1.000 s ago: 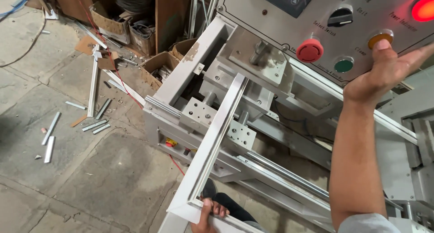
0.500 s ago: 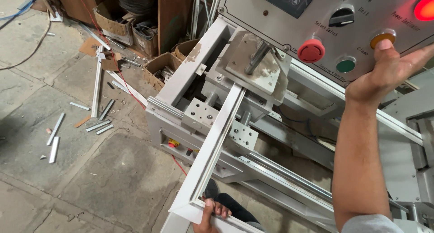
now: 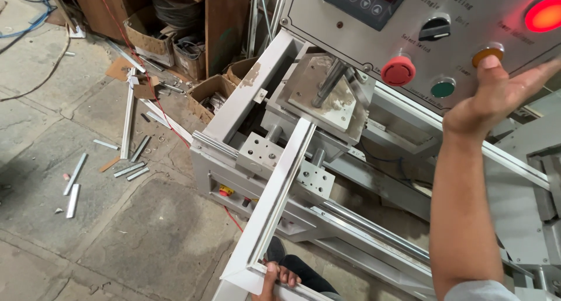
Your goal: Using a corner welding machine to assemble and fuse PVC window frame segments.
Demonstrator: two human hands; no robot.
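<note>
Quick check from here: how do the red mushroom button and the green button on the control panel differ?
The red mushroom button is larger and stands proud of the panel with a domed cap; the green button is smaller and sits nearly flush in a metal ring. The red one lies left of and slightly higher than the green one. The right hand touches neither; its thumb is on the orange button. Both are round.

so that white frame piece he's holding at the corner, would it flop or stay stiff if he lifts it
Probably stiff: the white frame piece runs straight from the left hand up into the machine clamp without visible sag. It looks like a hollow profile, so likely light for its length. Being long and held at one end, it may swing or lever awkwardly.
</note>
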